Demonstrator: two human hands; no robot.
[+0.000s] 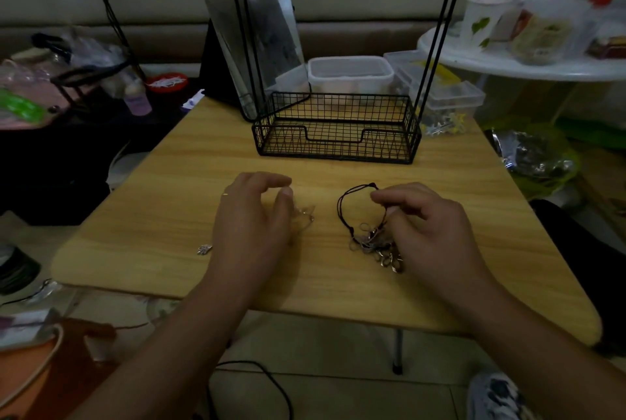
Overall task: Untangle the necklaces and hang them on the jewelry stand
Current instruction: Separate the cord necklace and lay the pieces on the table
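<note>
Right hand [420,216] pinches the black cord [345,203] of tangled necklaces [376,243]; left hand [252,216], fingers loosely curled, hovers over a pale chain [305,214], steadying, near the jewelry stand [335,135].

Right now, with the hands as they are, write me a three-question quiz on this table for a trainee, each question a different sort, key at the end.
1. True or false: the right hand is pinching the black cord of the tangled necklaces.
2. Where is the small silver charm? A) in the wire basket B) on the wooden table, left of the left hand C) hanging from a hook
3. Fill in: the wire basket at the foot of the jewelry stand holds ____ necklaces.

Key
1. True.
2. B: it lies on the wooden table, beside the left hand.
3. No; none is seen in it.
</note>
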